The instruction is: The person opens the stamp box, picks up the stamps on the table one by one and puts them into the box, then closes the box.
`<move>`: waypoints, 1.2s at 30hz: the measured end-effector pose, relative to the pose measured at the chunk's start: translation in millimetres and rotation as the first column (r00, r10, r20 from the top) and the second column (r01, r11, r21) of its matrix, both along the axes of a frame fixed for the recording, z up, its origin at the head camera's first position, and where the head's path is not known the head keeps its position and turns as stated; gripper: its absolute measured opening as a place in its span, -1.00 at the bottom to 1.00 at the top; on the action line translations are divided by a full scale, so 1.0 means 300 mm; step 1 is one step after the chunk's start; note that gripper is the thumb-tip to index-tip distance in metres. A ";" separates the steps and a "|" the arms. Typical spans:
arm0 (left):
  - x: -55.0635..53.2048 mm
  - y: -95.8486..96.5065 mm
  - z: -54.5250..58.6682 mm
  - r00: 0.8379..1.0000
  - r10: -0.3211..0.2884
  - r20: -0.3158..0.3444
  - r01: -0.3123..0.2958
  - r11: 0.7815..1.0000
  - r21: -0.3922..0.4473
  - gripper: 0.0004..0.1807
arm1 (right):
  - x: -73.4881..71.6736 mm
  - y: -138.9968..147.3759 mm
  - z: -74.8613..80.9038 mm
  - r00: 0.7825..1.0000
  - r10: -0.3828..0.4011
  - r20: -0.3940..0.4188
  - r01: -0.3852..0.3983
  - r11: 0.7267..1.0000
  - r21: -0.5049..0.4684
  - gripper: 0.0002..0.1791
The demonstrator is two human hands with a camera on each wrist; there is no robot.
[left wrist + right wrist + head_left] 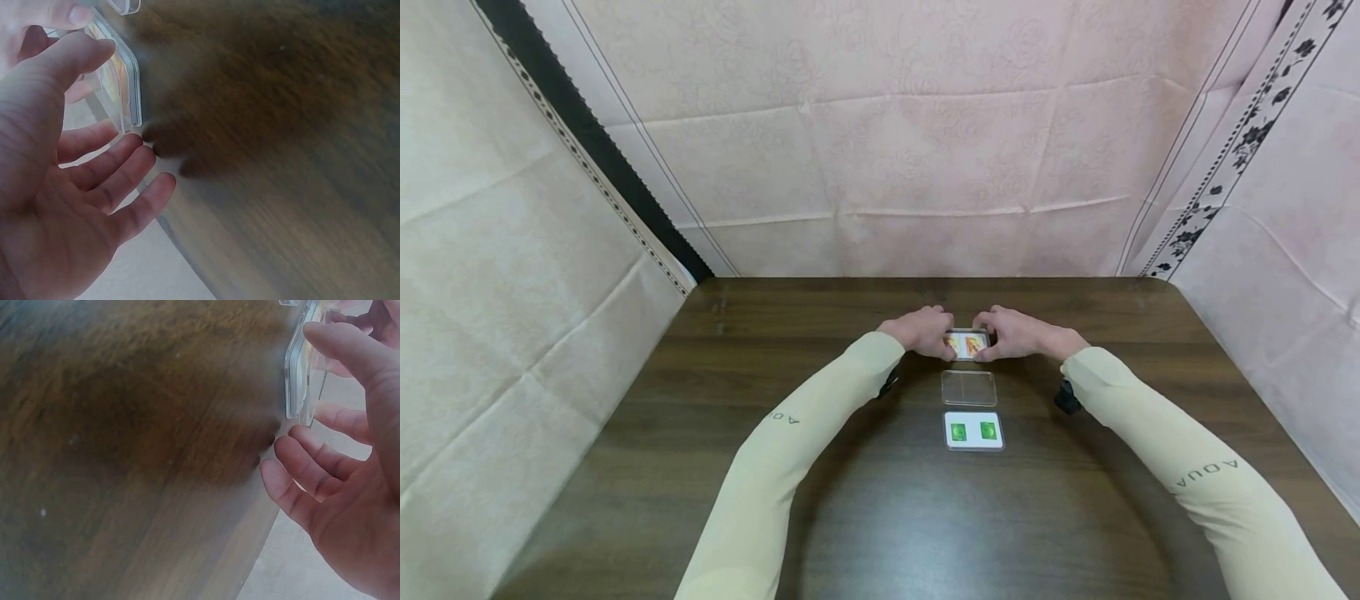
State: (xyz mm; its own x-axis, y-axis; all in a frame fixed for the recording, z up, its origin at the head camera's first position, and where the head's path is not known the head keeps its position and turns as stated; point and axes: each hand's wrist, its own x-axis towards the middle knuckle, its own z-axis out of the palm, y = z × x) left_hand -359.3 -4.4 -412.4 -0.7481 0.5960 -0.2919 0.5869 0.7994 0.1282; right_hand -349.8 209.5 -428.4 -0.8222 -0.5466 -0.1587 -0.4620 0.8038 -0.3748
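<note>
At the far part of the table, both hands grip a small clear plastic frame point(966, 345) holding a white card with two orange-yellow pictures. My left hand point(922, 331) pinches its left end between thumb and index finger, the other fingers loosely spread. At the opposite end my right hand point(1018, 333) does the same. Both wrist views show a clear cover point(111, 90) standing at a slight angle against the layered frame edge point(292, 375). Nearer me lies a transparent rectangular plastic piece point(968, 389), then a clear frame point(973, 432) with two green pictures on white.
The dark wooden table point(880, 517) ends just beyond the hands. Pale patterned cloth point(925, 167) hangs behind it and along both sides. A black device point(1067, 398) is strapped at the right wrist, below the cream sleeve point(1180, 450).
</note>
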 end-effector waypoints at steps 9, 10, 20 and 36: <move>-0.001 -0.006 0.002 1.000 -0.012 -0.013 0.012 1.000 -0.001 -0.54 | 0.007 -0.007 0.002 1.000 -0.010 0.003 0.010 1.000 0.001 -0.37; 0.001 -0.007 0.004 1.000 -0.011 -0.010 0.011 1.000 -0.002 -0.54 | 0.007 -0.007 0.001 1.000 -0.009 0.003 0.009 1.000 0.003 -0.37; 0.007 -0.007 0.003 1.000 -0.011 -0.015 0.011 1.000 -0.015 -0.52 | 0.004 -0.005 -0.002 1.000 -0.012 0.005 0.012 1.000 0.010 -0.33; 0.015 -0.002 0.014 1.000 -0.011 -0.001 0.011 1.000 -0.014 -0.45 | 0.007 0.006 -0.004 1.000 -0.013 0.013 0.013 1.000 -0.004 -0.30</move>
State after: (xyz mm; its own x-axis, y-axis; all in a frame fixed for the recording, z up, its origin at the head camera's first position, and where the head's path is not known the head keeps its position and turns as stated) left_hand -354.8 -5.1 -408.1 -0.7422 0.5998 -0.2990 0.5955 0.7949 0.1166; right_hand -347.8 211.4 -429.7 -0.8273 -0.5362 -0.1674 -0.4464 0.8084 -0.3836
